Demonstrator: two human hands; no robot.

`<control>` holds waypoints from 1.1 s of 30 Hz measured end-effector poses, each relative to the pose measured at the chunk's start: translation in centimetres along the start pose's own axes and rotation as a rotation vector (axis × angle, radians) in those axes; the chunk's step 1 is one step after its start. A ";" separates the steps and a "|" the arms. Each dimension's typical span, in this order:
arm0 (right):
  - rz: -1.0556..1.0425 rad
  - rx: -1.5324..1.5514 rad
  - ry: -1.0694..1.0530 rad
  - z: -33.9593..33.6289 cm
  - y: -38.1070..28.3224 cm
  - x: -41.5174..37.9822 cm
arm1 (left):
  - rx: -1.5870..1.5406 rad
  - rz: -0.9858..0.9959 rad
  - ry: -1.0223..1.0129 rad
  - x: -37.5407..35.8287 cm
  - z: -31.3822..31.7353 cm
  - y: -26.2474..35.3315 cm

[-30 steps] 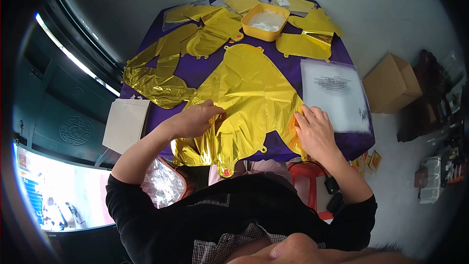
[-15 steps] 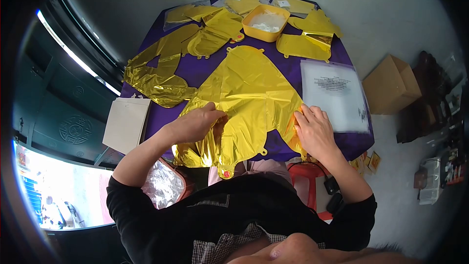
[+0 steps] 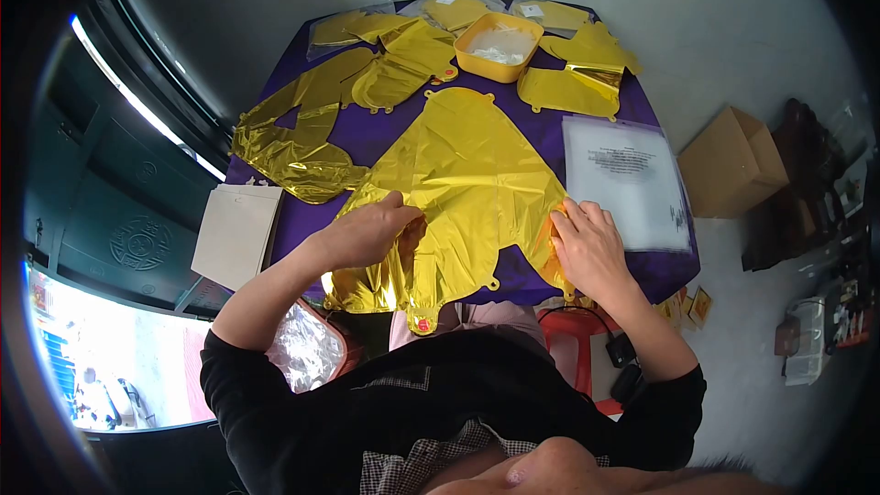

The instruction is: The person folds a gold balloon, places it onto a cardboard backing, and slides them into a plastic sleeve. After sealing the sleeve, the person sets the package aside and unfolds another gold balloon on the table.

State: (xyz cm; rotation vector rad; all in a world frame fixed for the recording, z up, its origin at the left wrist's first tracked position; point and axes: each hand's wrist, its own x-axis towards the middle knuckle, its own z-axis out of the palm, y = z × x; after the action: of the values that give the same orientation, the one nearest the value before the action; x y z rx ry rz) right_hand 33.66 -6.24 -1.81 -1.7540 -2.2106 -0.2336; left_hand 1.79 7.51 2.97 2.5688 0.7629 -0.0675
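A large flat gold foil balloon (image 3: 458, 174) lies in front of me, with small tabs on its rim and a red-marked tail at its lower edge. My left hand (image 3: 371, 231) is closed, its fingers bunching the crinkled foil at the balloon's left side. On the opposite side, my right hand (image 3: 591, 243) has its bent fingers on the right edge, pinching the foil; the fingertips are partly hidden. The lower part of the balloon hangs over the table's near edge.
On the purple tablecloth (image 3: 541, 142) lie more gold foil balloons (image 3: 307, 151), a yellow bin (image 3: 495, 64), a clear printed bag (image 3: 623, 183) and pale cards (image 3: 234, 234). A cardboard box (image 3: 733, 160) stands at right, a red stool (image 3: 570, 348) below, and a lined basket (image 3: 312, 348) at lower left.
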 end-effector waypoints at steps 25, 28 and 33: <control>-0.003 -0.029 0.082 1.3 6.6 9.0 | 0.204 0.134 0.352 3.2 -0.9 0.8; 0.037 -0.110 0.076 3.7 8.4 13.4 | 0.127 0.170 0.341 6.6 -1.5 0.4; 0.140 -0.261 0.051 5.7 8.0 19.6 | -0.075 0.166 0.307 14.3 -2.9 1.0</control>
State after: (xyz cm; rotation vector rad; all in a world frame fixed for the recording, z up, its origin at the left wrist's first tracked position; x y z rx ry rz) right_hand 36.63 15.41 -1.01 -2.0035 -2.0871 -0.5491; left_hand 14.14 15.23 3.50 2.5903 0.6408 0.4080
